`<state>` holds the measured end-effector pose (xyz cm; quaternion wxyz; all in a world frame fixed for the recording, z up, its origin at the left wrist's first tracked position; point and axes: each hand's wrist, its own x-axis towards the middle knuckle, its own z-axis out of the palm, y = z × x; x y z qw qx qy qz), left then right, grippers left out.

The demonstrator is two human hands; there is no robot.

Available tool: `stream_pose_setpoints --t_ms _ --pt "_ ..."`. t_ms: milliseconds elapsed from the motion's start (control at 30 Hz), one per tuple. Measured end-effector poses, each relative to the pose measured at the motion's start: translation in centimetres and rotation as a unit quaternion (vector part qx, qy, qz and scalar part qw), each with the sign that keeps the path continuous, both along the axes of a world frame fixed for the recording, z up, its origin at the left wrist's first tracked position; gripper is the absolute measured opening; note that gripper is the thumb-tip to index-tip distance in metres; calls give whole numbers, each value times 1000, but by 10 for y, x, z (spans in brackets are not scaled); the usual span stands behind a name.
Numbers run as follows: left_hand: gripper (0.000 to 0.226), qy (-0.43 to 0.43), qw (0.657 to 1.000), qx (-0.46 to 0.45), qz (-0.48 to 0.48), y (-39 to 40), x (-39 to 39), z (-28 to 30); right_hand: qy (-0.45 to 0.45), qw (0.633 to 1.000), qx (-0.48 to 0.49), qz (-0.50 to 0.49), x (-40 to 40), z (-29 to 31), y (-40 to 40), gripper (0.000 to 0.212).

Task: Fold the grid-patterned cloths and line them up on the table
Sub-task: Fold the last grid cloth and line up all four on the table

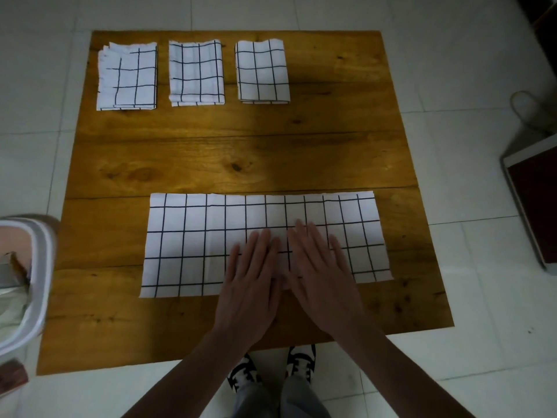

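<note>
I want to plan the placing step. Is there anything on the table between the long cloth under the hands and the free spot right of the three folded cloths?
Nothing visible. Only bare table lies between the long cloth and the spot right of the folded cloths.

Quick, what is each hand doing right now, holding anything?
Left hand: open, fingers straight, lying flat on the long grid cloth, holding nothing.
Right hand: open, flat on the same cloth, holding nothing.

White plastic bin [36, 285] at table's left edge; black-and-white shoes [301, 362] below — tiled floor [452, 70].
</note>
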<state>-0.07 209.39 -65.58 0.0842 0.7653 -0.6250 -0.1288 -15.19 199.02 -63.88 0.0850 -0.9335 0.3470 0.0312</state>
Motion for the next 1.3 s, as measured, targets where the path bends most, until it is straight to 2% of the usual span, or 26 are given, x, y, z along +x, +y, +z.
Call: stream_pose_setpoints --t_ms 167,267,567,800,967,1300 --pt "64 -17 1000 1 -2 -2 -3 -7 16 999 49 8 4 -18 3 70" --pt "65 -7 1000 0 0 -1 0 -6 15 999 43 16 -5 -18 -3 68" --pt "74 -8 997 19 75 41 63 -4 8 995 44 -86 -66 -16 -37 74" --pt "79 -1 995 -1 96 69 100 -4 -51 987 39 -145 -82 -22 -48 74" --pt "81 -3 996 -9 89 80 111 -3 -50 989 30 -136 -81 -21 -48 75" --pt "97 -48 989 -8 138 78 107 3 -41 990 26 -135 -78 -18 -49 76"
